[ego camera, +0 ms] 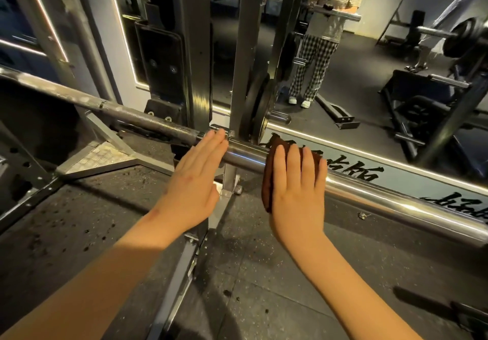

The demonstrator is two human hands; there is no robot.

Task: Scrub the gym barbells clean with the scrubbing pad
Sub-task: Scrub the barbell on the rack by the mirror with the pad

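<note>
Open left hand [195, 181] steadies the heavy, probably slick chrome barbell [369, 194]; flat right hand [298, 189] presses the soft brown scrubbing pad [267, 186] onto it.

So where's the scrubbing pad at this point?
Head view, right of centre: the brown scrubbing pad lies over the shiny barbell, under the flat fingers of the right hand, just right of the left hand on the same bar.

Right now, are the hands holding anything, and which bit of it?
Nothing is gripped. The right hand presses the brown scrubbing pad against the barbell sleeve, fingers laid over its middle. The left hand touches that sleeve's collar end, fingers straight.
</note>
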